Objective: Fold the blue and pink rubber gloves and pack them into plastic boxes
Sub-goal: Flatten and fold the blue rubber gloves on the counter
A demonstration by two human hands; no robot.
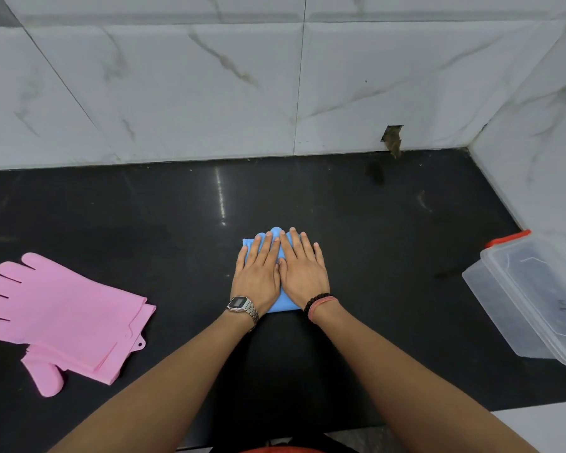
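At the centre of the frame both hands lie flat, side by side, on the folded blue glove [283, 304], which rests on the black counter [111, 217]. The left hand [257, 276] and right hand [303, 273] have straight fingers pressing down, gripping nothing; blue shows past the fingertips and between the wrists. The pink gloves [62, 318] lie stacked and unfolded at lower left. A clear box [533, 299] with orange clips sits at the right edge, well apart from the hands.
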